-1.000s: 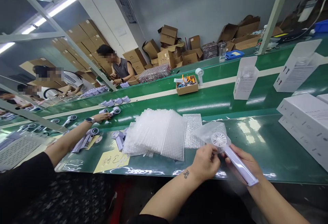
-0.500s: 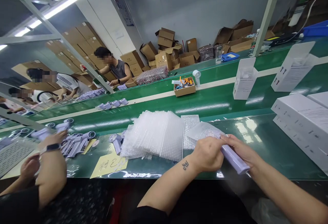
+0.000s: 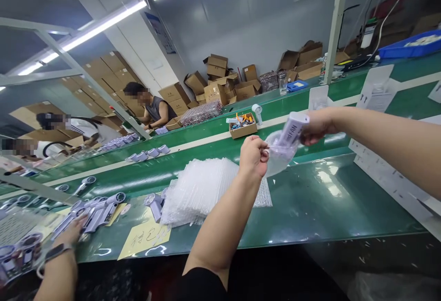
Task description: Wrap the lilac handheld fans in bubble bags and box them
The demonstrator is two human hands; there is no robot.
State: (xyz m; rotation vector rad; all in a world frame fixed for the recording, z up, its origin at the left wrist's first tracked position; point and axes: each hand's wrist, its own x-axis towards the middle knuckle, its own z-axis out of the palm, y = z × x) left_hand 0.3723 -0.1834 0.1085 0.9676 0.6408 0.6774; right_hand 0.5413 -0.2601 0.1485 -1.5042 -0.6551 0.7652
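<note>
Lavender fan (image 3: 293, 128) — tilted, handle up — head inside clear bag (image 3: 278, 154)

We see a lavender fan (image 3: 292, 128) with darker lettering, and a green table (image 3: 310, 209) beside white bubble bags (image 3: 203, 186). Our sleeve (image 3: 203, 285) is black. The paper note (image 3: 144, 239) is pale yellow with dark writing, the small carton (image 3: 244, 131) brown, the tray (image 3: 409, 46) bright blue, the wall (image 3: 241, 25) grey.
</note>
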